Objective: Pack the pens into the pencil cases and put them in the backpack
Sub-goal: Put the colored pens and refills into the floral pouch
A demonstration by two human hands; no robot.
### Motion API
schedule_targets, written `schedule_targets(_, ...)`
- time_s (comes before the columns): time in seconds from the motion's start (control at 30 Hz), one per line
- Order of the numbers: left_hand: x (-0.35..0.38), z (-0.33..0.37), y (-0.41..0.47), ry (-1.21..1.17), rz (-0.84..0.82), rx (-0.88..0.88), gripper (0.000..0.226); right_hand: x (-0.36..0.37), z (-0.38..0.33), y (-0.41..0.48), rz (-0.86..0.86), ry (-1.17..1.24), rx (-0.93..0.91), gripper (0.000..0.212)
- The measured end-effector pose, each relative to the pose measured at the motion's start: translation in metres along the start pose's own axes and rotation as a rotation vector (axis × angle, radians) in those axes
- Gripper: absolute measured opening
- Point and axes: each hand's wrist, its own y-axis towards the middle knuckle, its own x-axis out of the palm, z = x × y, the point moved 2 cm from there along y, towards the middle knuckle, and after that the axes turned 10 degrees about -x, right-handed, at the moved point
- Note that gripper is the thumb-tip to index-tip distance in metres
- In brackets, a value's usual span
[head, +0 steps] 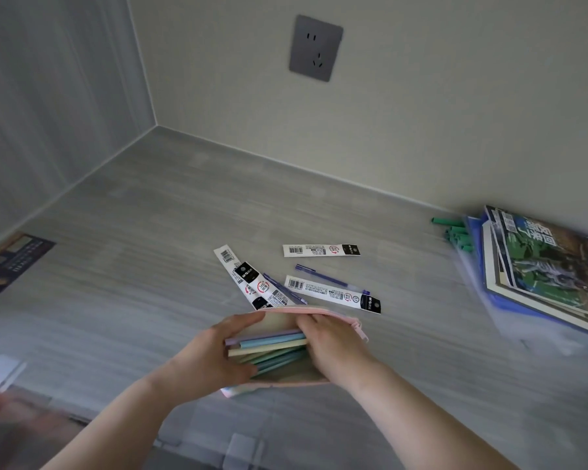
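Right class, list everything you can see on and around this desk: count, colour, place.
case: one, pink, held open at the near middle
pens: about six, pastel, inside the case
packets: at least three, white with black ends, just behind the case
loose pens: two, purple, among the packets
green pens: several, green, far right beside the books
books: one stack, green and blue covers, right edge
card: one, dark, left edge
socket: one, grey, on the wall
desk: one, grey
left hand: grips the case's left end
right hand: fingers curled over the pens' right ends
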Motion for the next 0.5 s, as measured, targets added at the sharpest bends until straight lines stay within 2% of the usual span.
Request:
schedule_targets(0.13, 0.001, -0.001, 0.003, 0.067, 0.029, 0.012, 0.07, -0.005, -0.002, -0.001, -0.005, 0.009, 0.019, 0.039)
schedule_targets(0.23, 0.002, 0.002, 0.006, 0.128, 0.063, 0.027, 0.075, -0.01, -0.016, -0.004, 0.071, 0.07, -0.097, 0.046)
schedule_targets(0.3, 0.004, 0.005, 0.006, 0.156, 0.092, 0.053, 0.077, -0.011, -0.032, -0.001, 0.083, 0.072, -0.215, 0.038)
schedule_targets(0.37, 0.005, 0.006, 0.007, 0.184, 0.118, 0.08, 0.076, -0.009, -0.045, 0.003, 0.128, 0.042, -0.308, 0.021)
schedule_targets(0.4, 0.005, 0.006, 0.007, 0.197, 0.124, 0.09, 0.076, -0.01, -0.047, 0.004, 0.142, 0.042, -0.316, 0.014)
schedule_targets(0.5, 0.004, 0.005, 0.006, 0.217, 0.116, 0.103, 0.076, -0.011, -0.042, 0.009, 0.092, -0.004, -0.312, 0.013)
